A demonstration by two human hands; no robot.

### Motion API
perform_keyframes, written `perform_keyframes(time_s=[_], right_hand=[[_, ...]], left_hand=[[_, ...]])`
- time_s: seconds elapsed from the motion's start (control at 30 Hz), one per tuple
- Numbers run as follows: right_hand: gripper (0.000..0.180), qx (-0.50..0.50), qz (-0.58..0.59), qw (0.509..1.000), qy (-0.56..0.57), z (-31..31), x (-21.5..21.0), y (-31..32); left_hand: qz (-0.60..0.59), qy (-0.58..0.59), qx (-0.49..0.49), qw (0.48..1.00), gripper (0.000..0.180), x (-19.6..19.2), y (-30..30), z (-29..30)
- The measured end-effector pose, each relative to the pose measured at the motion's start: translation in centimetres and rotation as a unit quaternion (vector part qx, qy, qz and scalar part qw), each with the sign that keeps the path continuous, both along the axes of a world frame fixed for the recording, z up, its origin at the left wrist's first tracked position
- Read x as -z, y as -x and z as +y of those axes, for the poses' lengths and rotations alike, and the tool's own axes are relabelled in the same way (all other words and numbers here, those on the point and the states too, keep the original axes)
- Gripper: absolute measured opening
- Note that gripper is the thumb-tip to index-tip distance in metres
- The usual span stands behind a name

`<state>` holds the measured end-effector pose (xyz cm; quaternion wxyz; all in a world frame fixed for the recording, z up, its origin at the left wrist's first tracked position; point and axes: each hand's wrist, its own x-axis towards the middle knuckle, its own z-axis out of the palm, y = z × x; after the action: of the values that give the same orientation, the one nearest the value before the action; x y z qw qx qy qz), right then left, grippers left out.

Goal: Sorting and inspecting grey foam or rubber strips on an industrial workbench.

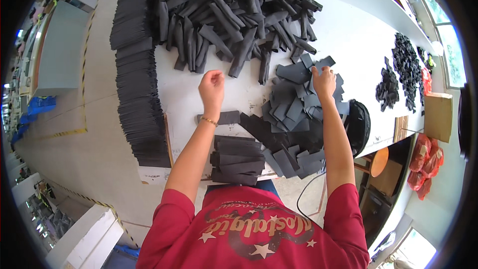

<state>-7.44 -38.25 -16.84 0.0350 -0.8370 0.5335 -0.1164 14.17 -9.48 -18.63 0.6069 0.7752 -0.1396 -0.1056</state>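
My left hand (212, 88) hovers over the white table (348, 30) with its fingers curled loosely and nothing in it. It is just below a big heap of rolled black fabric tubes (234, 17). My right hand (324, 81) rests palm down on a loose pile of flat black fabric pieces (294, 107), its fingers touching the top piece. One flat black piece (226, 117) lies alone near my left wrist. A neat stack of folded black pieces (238, 160) sits at the table's near edge in front of me.
A long row of stacked black sheets (138, 77) runs along the table's left edge. Small dark piles (406, 67) lie at the far right, with a cardboard box (438, 115) and a black bag (359, 125) beside. A wooden stool (379, 161) stands under the table.
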Motion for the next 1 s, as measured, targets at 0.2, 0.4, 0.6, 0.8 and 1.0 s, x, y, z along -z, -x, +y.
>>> perform_keyframes(time_s=[0.2,0.4,0.6,0.8,1.0], right_hand=[[0.016,-0.080,0.299,0.950,0.031,0.4,1.5,-1.4],[0.012,-0.132,0.197,0.970,0.053,2.8,1.0,0.9],[0.031,-0.169,0.072,0.983,-0.025,4.5,-0.1,3.8],[0.029,-0.136,-0.108,0.953,-0.247,9.1,-4.6,4.4],[0.037,-0.232,-0.188,0.900,-0.318,16.6,-8.4,3.2]], left_hand=[[-0.097,-0.044,0.032,0.994,0.013,-0.5,-2.1,-6.5],[-0.184,-0.093,-0.009,0.979,0.017,1.0,-3.5,-11.1],[0.095,0.019,0.014,0.995,0.023,2.5,-2.9,-12.0],[0.475,0.107,0.082,0.870,0.020,-1.1,0.1,-7.8],[0.514,0.202,0.066,0.831,0.027,-3.0,3.4,-2.1]])
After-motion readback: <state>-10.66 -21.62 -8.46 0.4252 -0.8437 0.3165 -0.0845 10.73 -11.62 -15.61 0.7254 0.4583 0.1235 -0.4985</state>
